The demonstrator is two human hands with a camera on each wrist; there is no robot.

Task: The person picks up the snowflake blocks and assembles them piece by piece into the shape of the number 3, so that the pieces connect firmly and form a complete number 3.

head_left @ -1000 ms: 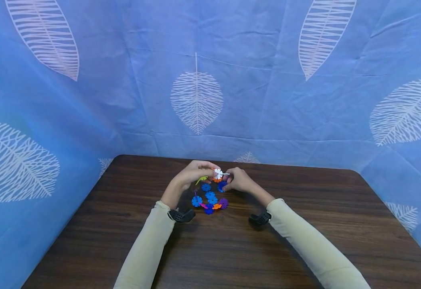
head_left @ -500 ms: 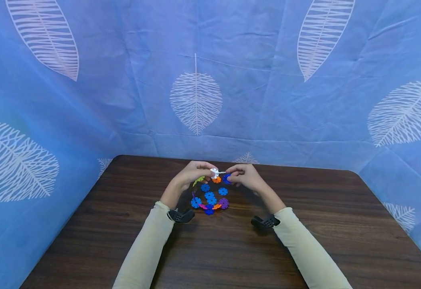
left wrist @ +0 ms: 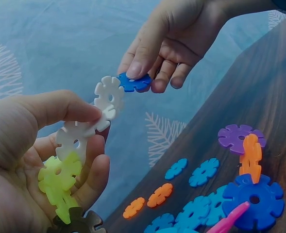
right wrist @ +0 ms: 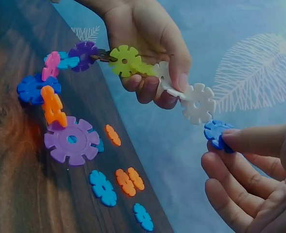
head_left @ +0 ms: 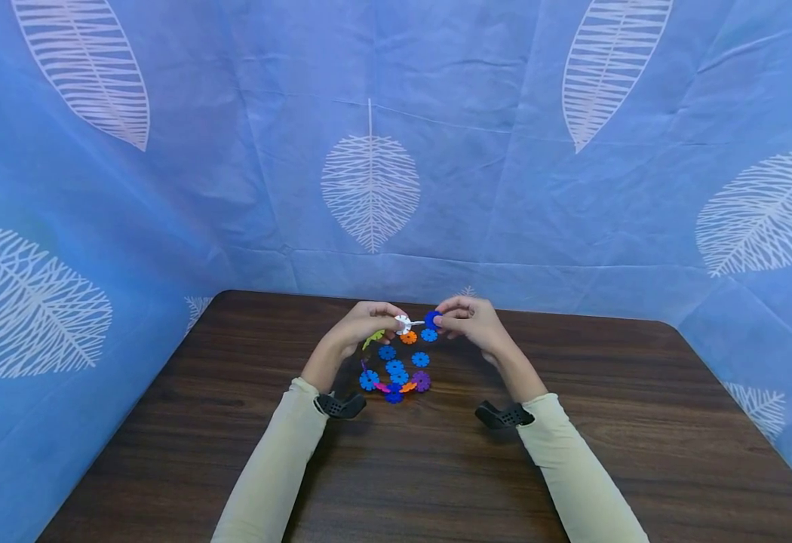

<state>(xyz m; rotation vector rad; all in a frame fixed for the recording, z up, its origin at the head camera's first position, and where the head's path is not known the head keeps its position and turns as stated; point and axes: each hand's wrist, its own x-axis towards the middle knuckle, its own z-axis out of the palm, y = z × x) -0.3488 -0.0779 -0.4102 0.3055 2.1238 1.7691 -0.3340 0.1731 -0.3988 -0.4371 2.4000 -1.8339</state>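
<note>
In the left wrist view, my left hand (left wrist: 50, 141) pinches a white notched plastic disc (left wrist: 75, 141) between thumb and fingers. That disc belongs to a chain of interlocking snowflake discs: a second white disc (right wrist: 198, 104) at the free end, then lime discs (right wrist: 125, 61), a dark one, a violet one and more, ending in a purple disc (right wrist: 72, 141). Opposite, my right hand (head_left: 475, 326) pinches a dark blue disc (right wrist: 215, 132) between thumb and index finger. Its edge meets the end white disc's rim; whether the slots are engaged I cannot tell.
Loose light blue discs (right wrist: 103, 188) and orange discs (right wrist: 125, 182) lie on the dark wood table (head_left: 233, 422) below the hands. Part of the chain curves close to them. A blue leaf-print cloth (head_left: 477, 188) hangs behind the table's far edge.
My right hand has risen slightly away from the table with the dark blue disc, revealing light blue discs beneath. My left hand stays almost still with the white disc.
</note>
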